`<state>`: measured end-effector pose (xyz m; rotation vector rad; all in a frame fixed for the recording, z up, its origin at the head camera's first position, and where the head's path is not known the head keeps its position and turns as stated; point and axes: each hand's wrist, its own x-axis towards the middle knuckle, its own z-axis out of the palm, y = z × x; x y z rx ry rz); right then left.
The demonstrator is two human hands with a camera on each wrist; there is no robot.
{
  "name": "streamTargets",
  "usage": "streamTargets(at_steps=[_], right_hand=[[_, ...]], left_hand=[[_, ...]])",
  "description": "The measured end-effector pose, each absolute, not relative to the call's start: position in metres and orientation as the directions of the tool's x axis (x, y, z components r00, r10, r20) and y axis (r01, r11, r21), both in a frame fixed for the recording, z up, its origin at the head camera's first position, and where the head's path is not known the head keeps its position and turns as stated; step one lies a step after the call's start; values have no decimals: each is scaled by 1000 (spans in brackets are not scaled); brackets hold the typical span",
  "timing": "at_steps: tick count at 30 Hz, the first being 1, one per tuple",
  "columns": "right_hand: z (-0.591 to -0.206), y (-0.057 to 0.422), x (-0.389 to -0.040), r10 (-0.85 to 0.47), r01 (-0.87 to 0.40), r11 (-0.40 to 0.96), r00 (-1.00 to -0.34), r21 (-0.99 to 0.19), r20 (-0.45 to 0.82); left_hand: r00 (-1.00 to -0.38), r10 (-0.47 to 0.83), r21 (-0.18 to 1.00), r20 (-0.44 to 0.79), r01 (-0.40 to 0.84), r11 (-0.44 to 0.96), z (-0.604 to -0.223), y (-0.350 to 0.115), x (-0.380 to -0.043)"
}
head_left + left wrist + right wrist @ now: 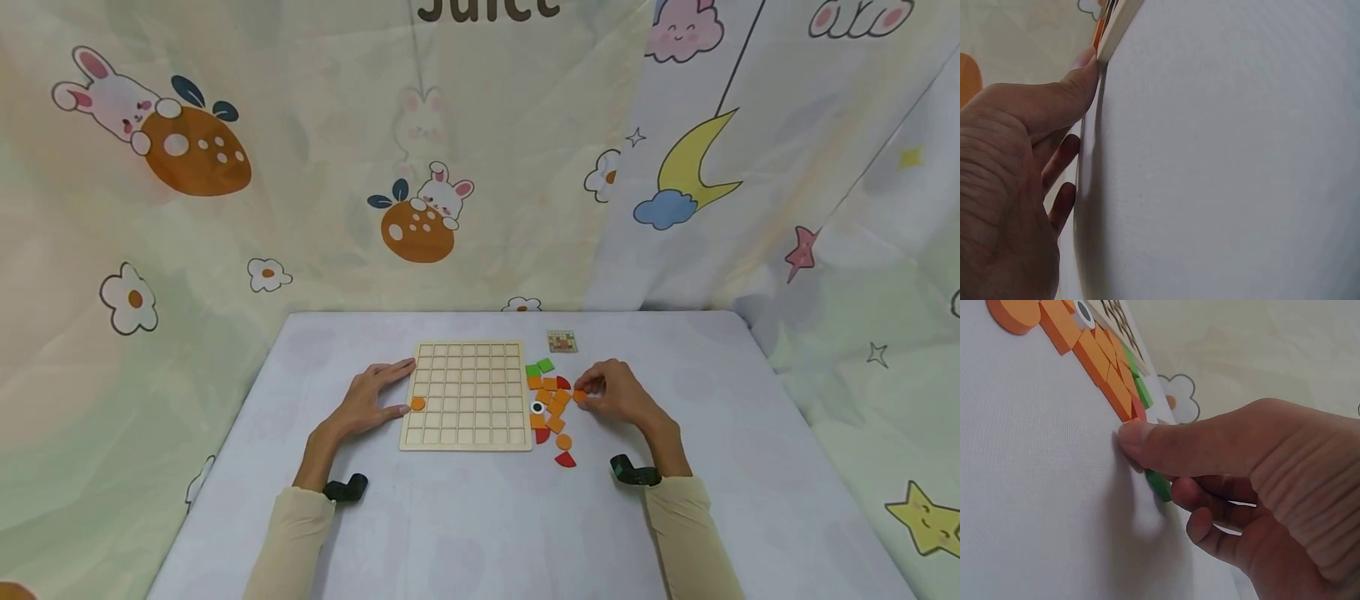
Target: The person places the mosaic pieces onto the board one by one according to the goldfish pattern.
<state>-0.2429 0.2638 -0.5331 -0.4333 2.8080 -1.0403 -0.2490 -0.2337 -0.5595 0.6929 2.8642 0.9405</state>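
A pale wooden grid board [471,433] lies flat on the table, with an orange round piece [417,403] in a cell near its left edge. My left hand [366,400] rests against that edge, thumb and fingers spread apart; in the left wrist view the thumb [1066,94] touches the board's side. To the right of the board, my right hand [617,390] pinches an orange piece [580,396] between thumb and fingertips. Its full shape is covered by the fingers. Beyond the thumb in the right wrist view, a dark green piece [1159,487] lies near the curled fingers.
Along the board's right side lie several orange pieces [556,408], green squares [546,365], red quarter-round pieces [566,459] and a black-and-white eye piece [537,407]. A small patterned card [562,341] is behind them. A printed curtain [510,167] hangs behind the white-covered table [480,525].
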Motion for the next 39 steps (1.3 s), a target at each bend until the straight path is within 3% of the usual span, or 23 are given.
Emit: streamTargets(at_steps=[18,28,39], right_hand=[[-523,229,-254,-309,-329,649,-938,-686,157],[-537,184,-266,-400,-454,531,-879,-716,260],[-543,142,-272,-446,-482,417,-847,-771,288]], left_hand=[[-890,442,569,108,420,707,-553,-234,-249],[-884,446,557,137,441,704,-558,-235,-250],[-888,446,573,112,424,701,-560,-235,-249]])
